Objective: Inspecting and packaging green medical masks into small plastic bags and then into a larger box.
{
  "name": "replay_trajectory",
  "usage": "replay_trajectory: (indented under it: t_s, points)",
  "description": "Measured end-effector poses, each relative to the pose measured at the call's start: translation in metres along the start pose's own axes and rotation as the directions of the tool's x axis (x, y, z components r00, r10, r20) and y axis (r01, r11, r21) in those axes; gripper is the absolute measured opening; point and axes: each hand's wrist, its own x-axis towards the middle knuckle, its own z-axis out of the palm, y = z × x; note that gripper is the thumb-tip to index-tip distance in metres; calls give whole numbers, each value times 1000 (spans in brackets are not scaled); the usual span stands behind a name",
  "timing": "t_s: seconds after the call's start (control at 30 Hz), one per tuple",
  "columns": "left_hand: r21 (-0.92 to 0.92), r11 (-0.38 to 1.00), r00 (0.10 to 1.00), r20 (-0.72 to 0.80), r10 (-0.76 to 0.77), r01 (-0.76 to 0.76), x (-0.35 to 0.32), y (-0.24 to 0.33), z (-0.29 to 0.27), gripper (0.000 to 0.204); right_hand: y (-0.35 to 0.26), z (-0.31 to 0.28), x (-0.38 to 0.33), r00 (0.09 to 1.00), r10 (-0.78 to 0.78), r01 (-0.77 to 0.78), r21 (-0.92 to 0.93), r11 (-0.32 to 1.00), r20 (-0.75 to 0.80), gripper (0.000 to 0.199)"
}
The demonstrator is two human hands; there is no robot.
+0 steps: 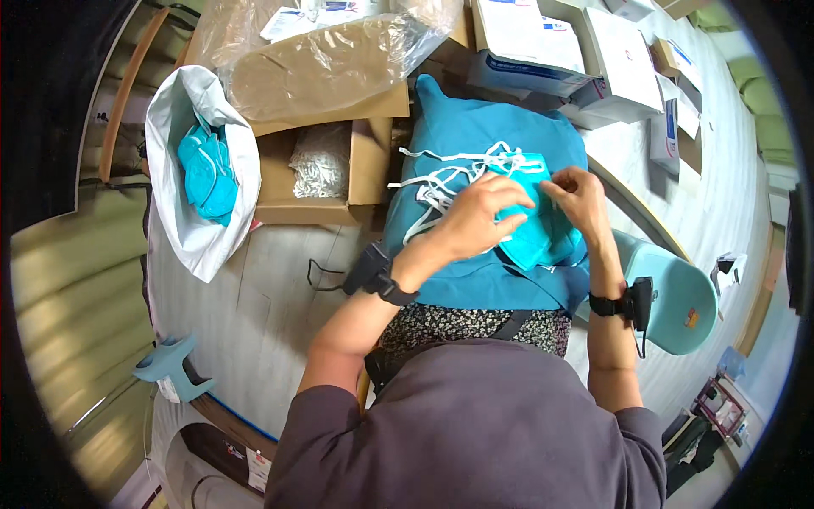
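Observation:
Teal face masks (536, 233) with white straps lie in a loose overlapping pile on a blue cloth (487, 119) spread over my lap. My left hand (483, 214) is over the left side of the masks, palm down, its thumb and forefinger apart and nothing visible between them. At the masks' upper right edge, my right hand (581, 199) has its thumb and forefinger pinched together on a mask; the exact grip is partly hidden. White straps (441, 180) trail in a tangle to the left, some beneath my left hand and wrist.
A white sack (246, 161) with teal masks (208, 174) inside stands at the left. Beside it, a cardboard box (369, 161) contains a bundle of white straps (320, 161). White cartons (623, 64) stand at the far right, and a light-blue plastic stool (678, 297) is by my right forearm.

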Motion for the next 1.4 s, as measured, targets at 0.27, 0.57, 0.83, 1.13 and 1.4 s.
replay_trajectory:
  t_s: [0.27, 0.57, 0.83, 1.13, 1.4]
  points:
    - [304, 937, 982, -124, -141, 173, -1, -4, 22, 65, -21, -5, -26, 988, -105, 59, 352, 934, 112, 23]
    - [193, 946, 914, -363, -178, 261, -4, -24, 25, 10, -20, -4, -44, 987, -154, 150, 93, 984, 40, 31]
    - [246, 924, 859, -493, -140, 292, -12, -26, 10, 5, -14, -34, -63, 944, -119, 279, 555, 784, -307, 31]
    - [172, 984, 921, -388, 28, 42, 11, 44, -33, 6, -25, -98, -80, 906, -393, 373, 742, 557, -161, 18]
    - [4, 981, 976, -94, 195, -196, 54, 80, -55, 6, -80, -94, -61, 839, -540, 471, 586, 659, -67, 11]
